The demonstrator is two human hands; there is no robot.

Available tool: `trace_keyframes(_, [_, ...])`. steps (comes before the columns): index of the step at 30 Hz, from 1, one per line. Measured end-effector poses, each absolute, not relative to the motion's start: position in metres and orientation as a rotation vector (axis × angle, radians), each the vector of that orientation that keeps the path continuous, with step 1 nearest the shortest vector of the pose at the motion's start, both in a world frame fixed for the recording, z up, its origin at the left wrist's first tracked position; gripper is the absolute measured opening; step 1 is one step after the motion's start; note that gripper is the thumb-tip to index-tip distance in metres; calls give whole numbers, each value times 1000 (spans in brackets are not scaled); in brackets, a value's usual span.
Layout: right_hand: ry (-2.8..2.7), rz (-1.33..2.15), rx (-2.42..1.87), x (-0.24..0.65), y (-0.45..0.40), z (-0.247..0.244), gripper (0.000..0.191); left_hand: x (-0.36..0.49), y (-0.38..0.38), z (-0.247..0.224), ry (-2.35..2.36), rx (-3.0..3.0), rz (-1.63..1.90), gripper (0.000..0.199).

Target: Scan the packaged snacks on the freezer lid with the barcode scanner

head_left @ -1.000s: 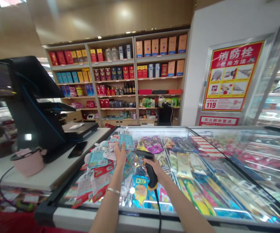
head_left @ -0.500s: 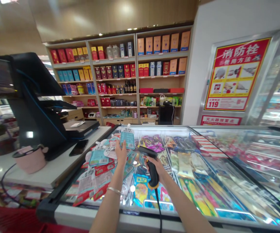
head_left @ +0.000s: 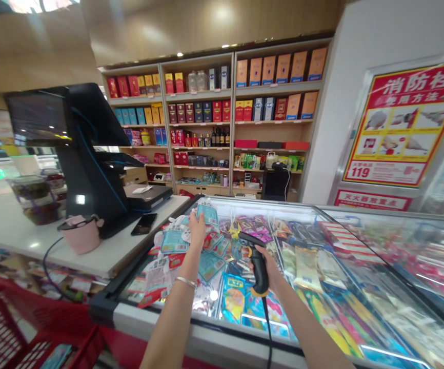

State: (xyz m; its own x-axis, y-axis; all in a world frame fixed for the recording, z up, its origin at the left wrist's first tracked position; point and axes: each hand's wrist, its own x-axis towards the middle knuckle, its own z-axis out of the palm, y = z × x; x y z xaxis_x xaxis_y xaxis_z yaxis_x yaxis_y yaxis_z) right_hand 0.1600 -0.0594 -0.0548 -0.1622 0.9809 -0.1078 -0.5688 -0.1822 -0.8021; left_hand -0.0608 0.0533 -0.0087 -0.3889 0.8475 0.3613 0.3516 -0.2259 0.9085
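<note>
My left hand (head_left: 198,228) is closed on the near edge of a snack packet (head_left: 208,213) with a light-blue label and barcode. It is over the far end of a heap of similar packets (head_left: 174,241), white and red with blue labels, on the glass top of a chest freezer (head_left: 156,324). My right hand (head_left: 271,266) grips a black barcode scanner (head_left: 260,271) by its handle. The scanner's head points left, apart from the packet, and its cord hangs toward me over the freezer's front edge.
Left of the freezer, a white counter (head_left: 116,253) bears a black checkout terminal (head_left: 91,169), a phone (head_left: 144,224) and a pink cup (head_left: 80,234). A red shopping basket (head_left: 64,333) is at lower left. Shelves of boxes (head_left: 206,110) stand behind.
My view has turned left, bringing more of the red basket into sight. My left hand has moved the packet away from the scanner, toward the heap's far end. The scanner stays in my right hand.
</note>
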Motion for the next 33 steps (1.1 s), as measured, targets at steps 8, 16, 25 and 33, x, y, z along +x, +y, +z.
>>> trace_keyframes(8, [-772,1502,-982,136,-40,-39,14,-136,58,-11,2163,1941,1369,36])
trace_keyframes(16, [-858,1475,-853,85,-31,-68,26,-161,35,-16,2450,2095,852,49])
trace_keyframes(25, [-815,1520,-798,84,-37,-74,29,-132,42,-29,2369,2070,849,35])
trace_keyframes(33, [-778,1519,-821,89,-40,-68,23,-132,48,-24,2172,1898,1255,18])
